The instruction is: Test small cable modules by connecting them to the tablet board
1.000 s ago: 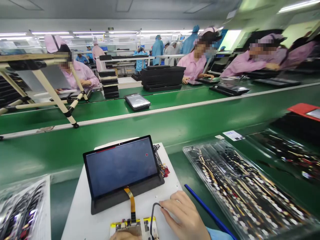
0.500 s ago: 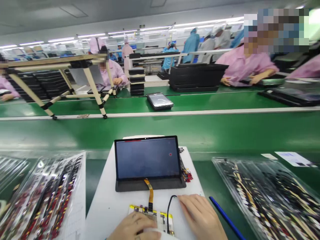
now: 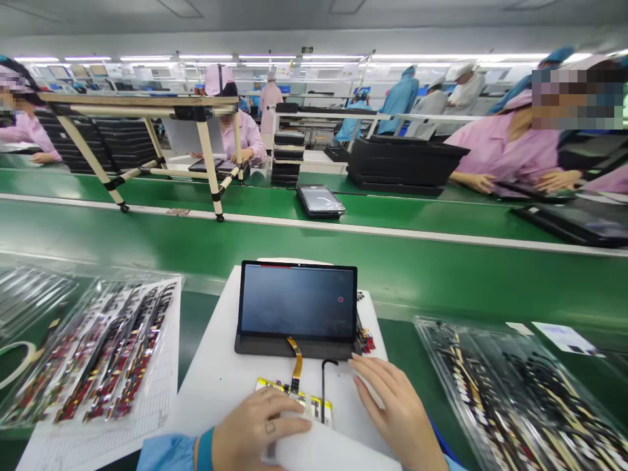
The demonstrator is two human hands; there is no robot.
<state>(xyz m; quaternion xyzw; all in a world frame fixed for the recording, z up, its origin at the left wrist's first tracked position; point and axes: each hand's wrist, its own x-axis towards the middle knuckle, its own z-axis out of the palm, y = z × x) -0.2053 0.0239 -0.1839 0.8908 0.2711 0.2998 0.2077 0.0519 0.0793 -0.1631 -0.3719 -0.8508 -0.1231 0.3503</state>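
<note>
Left hand (image 3: 258,425) forward; green conveyor belt (image 3: 314,252) beyond

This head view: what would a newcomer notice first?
A dark tablet stands in the middle, joined by an orange ribbon cable to a small circuit board between the person's left hand and right hand. Clear trays of cables flank it, and a green conveyor belt lies beyond.

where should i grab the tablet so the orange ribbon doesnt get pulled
Take the black-framed tablet by its left and right edges, coming in from the sides. The orange ribbon cable leaves its lower edge toward the circuit board, and it leans on a black folio stand, so the bottom is best avoided.
</note>
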